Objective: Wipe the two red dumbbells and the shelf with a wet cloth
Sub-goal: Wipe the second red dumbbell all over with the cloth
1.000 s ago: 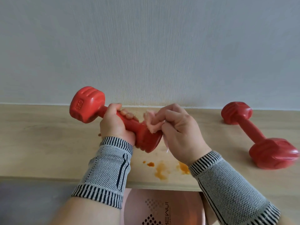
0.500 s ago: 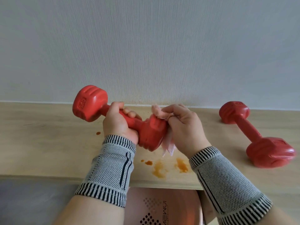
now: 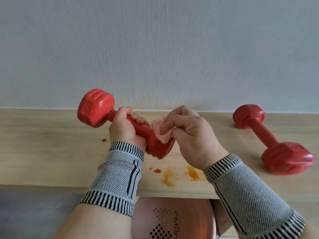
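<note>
From the head view, the left hand (image 3: 126,131) has its fingers wrapped tight round the handle of a red dumbbell (image 3: 96,107), holding it tilted above the shelf (image 3: 43,152), far head up toward the back edge, near head lower toward the front edge. The right hand (image 3: 193,137) has its fingers curled round a bunched pink cloth (image 3: 163,131) and presses it against the top of the near head, just beside the left hand.

The second dumbbell (image 3: 276,144) lies flat on the shelf toward its right end, well apart from the hands, one head near the back edge by the wall (image 3: 155,49), the other toward the front edge.

Orange stains (image 3: 172,175) mark the shelf near its front edge, below the hands, with one small spot further left. Both wrists wear grey knitted wrist bands (image 3: 117,176) with striped cuffs. Below the front edge sits a pink round thing (image 3: 172,219) with printed dots and letters.
</note>
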`<state>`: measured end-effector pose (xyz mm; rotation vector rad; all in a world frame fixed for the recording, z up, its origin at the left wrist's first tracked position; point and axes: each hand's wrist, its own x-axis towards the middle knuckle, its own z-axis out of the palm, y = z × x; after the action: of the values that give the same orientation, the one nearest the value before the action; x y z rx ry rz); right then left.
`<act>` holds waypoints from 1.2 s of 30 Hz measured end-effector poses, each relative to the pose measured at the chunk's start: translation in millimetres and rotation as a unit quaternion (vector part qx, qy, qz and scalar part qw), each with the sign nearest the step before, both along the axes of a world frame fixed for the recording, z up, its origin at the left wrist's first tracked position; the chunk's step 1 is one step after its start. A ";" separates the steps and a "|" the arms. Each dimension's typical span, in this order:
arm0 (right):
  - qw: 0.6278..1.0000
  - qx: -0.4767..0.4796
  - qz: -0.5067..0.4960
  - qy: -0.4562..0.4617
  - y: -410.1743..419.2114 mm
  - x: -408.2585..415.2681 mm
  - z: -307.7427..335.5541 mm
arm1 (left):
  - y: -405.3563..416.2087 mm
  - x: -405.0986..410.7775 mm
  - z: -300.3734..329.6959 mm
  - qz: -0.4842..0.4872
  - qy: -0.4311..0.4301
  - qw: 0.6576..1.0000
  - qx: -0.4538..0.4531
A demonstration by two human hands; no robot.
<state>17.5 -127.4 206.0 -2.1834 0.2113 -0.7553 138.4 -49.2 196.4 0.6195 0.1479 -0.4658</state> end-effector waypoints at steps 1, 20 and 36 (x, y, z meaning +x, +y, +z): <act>1.000 -0.009 -0.002 0.005 0.9 1.1 -2.1 | 0.7 1.3 -0.9 0.001 0.007 1.000 -0.003; 0.997 0.046 -0.058 -0.038 -5.5 1.5 -5.8 | 4.4 5.1 -1.5 -0.003 0.045 0.998 -0.037; 0.997 0.056 -0.031 -0.037 0.3 3.1 -1.6 | 4.9 4.0 -2.3 -0.006 0.062 0.998 -0.017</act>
<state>20.6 -127.1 204.3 -2.0484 0.2774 -0.8372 142.4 -44.3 194.1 0.5582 0.2534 -0.5168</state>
